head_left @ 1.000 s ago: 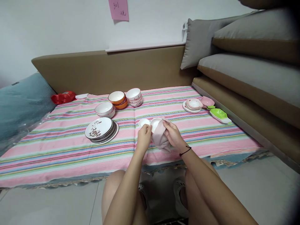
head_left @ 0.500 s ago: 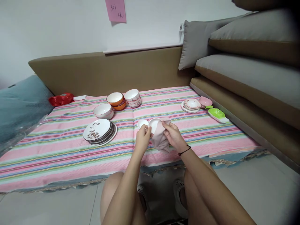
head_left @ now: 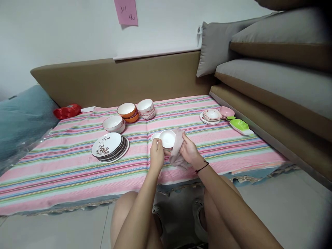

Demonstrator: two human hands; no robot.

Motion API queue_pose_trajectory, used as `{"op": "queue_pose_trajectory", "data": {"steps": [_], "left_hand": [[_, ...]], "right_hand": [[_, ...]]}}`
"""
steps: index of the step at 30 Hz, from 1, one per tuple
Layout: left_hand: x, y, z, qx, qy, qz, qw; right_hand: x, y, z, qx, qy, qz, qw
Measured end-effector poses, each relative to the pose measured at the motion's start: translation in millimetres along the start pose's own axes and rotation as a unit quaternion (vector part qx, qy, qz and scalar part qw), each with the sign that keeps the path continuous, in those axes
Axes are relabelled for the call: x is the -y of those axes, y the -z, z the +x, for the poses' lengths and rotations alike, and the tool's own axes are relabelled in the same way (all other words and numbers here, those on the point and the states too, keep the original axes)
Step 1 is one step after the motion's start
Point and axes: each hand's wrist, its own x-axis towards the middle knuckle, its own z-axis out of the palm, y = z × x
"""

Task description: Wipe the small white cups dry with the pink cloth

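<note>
My left hand grips a small white dish by its left edge, thumb on the rim, with the hollow side facing me. A pale pink cloth hangs from my right hand, whose fingers are closed on it at the dish's right side. The cloth covers the right edge of the dish. Just behind my left hand lies another small white dish, partly hidden by the hand and the held dish.
Left of my hands stand a stack of plates, a white bowl, orange bowls and white bowls. Rightward sit small pink-rimmed dishes, a pink bowl and a green dish. Cushions border the right side.
The cloth has moved off the inside of the held dish to its right edge, baring the hollow. My left hand has shifted slightly left with the dish.
</note>
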Motion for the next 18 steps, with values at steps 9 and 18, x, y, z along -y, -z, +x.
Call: {"op": "queue_pose_trajectory", "data": {"steps": [9,18], "left_hand": [[0,-22,-13,0.077,0.106,-0.192,0.973],[-10,-14,-14,0.092,0.181,-0.268,0.942]], "right_hand": [[-16,10,2,0.057,-0.161,0.032,0.985],[19,16,6,0.029,0.054,0.067,0.996]]}}
